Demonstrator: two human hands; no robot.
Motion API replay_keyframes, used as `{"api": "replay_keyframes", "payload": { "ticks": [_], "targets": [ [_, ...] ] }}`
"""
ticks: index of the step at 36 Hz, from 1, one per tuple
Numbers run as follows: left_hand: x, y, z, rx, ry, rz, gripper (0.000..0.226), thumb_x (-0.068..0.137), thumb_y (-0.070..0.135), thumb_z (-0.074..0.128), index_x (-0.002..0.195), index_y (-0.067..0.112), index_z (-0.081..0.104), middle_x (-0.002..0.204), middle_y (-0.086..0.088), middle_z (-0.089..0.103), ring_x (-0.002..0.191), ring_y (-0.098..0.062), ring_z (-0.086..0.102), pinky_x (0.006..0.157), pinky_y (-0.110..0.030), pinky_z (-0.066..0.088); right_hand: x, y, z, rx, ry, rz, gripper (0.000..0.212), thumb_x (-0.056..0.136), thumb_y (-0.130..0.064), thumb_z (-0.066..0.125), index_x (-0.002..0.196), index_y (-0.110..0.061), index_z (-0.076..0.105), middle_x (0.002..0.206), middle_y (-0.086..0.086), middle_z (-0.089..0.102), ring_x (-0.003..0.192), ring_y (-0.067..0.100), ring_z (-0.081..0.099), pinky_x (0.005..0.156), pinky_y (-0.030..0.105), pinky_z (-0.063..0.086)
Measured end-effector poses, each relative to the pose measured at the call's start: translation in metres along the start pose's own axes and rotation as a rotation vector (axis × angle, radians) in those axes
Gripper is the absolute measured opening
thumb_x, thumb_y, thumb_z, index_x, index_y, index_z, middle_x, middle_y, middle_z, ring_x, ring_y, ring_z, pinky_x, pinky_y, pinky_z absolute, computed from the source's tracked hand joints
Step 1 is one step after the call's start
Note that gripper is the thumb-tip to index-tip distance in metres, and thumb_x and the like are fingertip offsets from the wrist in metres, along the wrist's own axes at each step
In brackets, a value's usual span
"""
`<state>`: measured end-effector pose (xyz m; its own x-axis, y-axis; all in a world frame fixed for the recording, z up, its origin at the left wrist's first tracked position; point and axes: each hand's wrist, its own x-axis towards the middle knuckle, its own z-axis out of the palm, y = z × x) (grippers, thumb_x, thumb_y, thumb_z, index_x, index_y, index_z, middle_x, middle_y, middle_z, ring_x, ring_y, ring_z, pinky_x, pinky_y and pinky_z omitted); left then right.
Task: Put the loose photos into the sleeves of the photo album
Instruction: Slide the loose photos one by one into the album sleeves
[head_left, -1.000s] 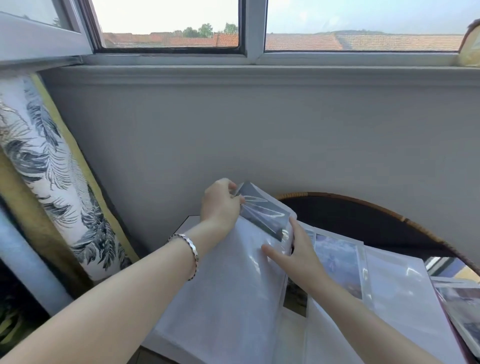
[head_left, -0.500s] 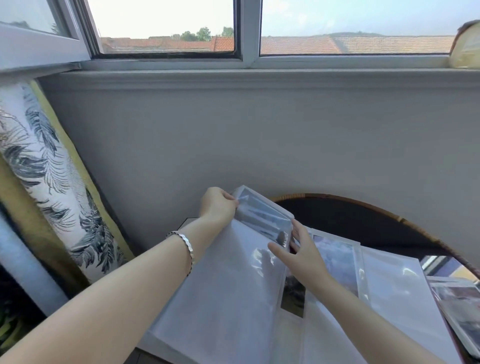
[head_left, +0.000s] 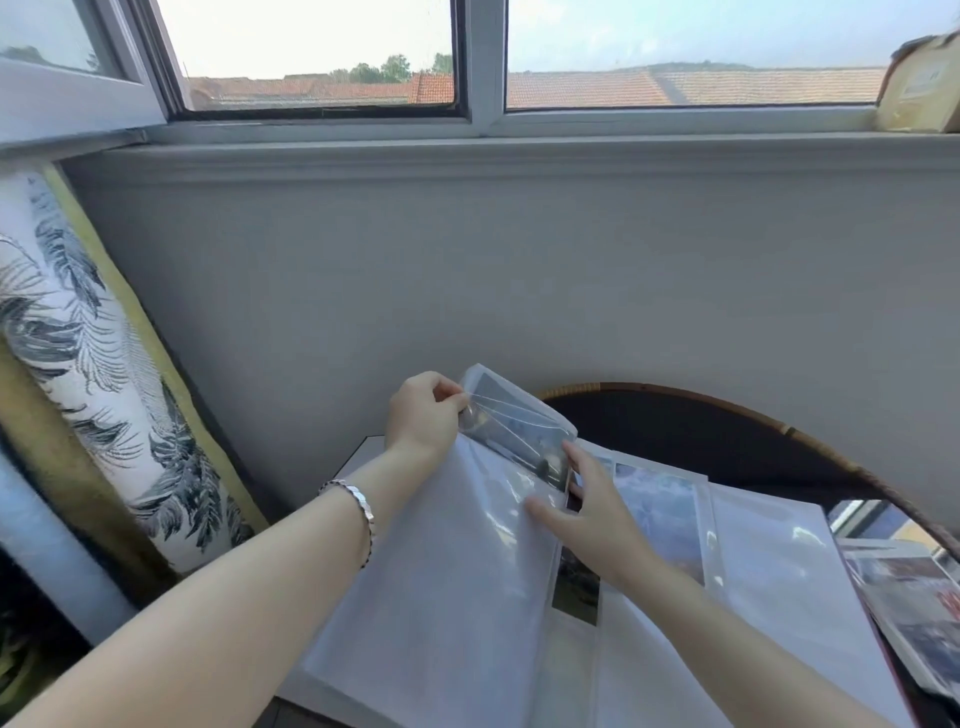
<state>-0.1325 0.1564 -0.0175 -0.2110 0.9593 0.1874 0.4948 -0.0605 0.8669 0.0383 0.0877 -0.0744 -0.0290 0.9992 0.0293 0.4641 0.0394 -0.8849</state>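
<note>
At the far left of the frame there's just the leaf-print cushion (head_left: 78, 364) leaning on the wall, nothing to do with the job. Moving toward centre, my left hand (head_left: 423, 415), bracelet (head_left: 353, 499) on that wrist, pinches the top corner of the album (head_left: 441, 571) page. It's lifting that corner off the stack so the top sleeve (head_left: 480, 382) gapes a bit. The photo (head_left: 519, 431) I'm working on is a dark one, and it sits in that raised sleeve just above the middle of the frame. I can't tell if it's fully seated.

Right next to it, my right hand (head_left: 592, 514) lies flat with straight fingers. The thumb rests on the left page and the fingertips are at the photo's lower end, I'd say to nudge it in and keep the page from flopping. Further right, the other page already has a photo in it. The loose photos (head_left: 914, 613) wait at the lower right edge.

Compared with a second ago, honestly not much has changed. It's the same pinch and the same flat hand, both roughly where they were.
</note>
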Motion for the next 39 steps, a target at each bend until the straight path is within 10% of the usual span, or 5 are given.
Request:
{"api": "replay_keyframes", "payload": {
  "ticks": [10,18,22,34,39],
  "targets": [
    [-0.012,-0.008,0.005,0.582,-0.099,0.129,0.036,0.085,-0.002,0.048,0.117,0.013,0.046,0.111,-0.008,0.053,0.102,-0.029,0.05,0.08,-0.034,0.04,-0.002,0.002,-0.006,-0.387,-0.143,-0.064,0.071,0.092,-0.046,0.048,0.149,-0.019,0.015,0.158,-0.004,0.001,0.144,0.011,0.004,0.115,0.028,0.01],
    [-0.074,0.008,0.052,0.638,-0.504,0.495,0.035,0.098,0.031,0.039,0.128,0.017,0.053,0.134,0.0,0.05,0.125,-0.019,0.043,0.101,-0.032,0.035,-0.019,0.01,-0.043,-0.453,-0.118,-0.139,0.033,0.091,-0.037,0.044,0.11,-0.015,0.061,0.108,-0.005,0.059,0.101,0.009,0.047,0.091,0.034,0.037],
    [-0.084,0.002,0.065,0.873,-0.449,0.558,0.035,0.096,0.033,0.037,0.126,0.02,0.05,0.14,0.003,0.04,0.13,-0.018,0.033,0.101,-0.032,0.03,-0.051,0.033,-0.093,-0.601,-0.034,-0.111,0.035,0.092,-0.027,0.054,0.125,-0.016,0.056,0.135,-0.005,0.05,0.129,0.01,0.037,0.098,0.01,0.021],
    [-0.135,0.047,0.109,0.42,-0.465,0.388,0.033,0.094,0.018,0.048,0.126,0.01,0.054,0.138,-0.001,0.047,0.126,-0.019,0.042,0.097,-0.026,0.03,-0.155,0.122,-0.212,-0.811,0.249,0.302,0.031,0.087,-0.037,0.056,0.111,-0.017,0.056,0.104,0.002,0.06,0.101,0.022,0.053,0.081,0.031,0.045],
    [-0.16,0.052,0.122,0.286,-0.497,0.38,0.024,0.093,0.016,0.049,0.113,0.013,0.061,0.124,0.002,0.057,0.118,-0.014,0.048,0.088,-0.02,0.03,-0.167,0.138,-0.205,-1.01,0.206,0.262,0.029,0.088,-0.039,0.05,0.07,-0.022,0.037,0.081,-0.005,0.043,0.076,0.017,0.041,0.066,0.025,0.025]
  ]
}}
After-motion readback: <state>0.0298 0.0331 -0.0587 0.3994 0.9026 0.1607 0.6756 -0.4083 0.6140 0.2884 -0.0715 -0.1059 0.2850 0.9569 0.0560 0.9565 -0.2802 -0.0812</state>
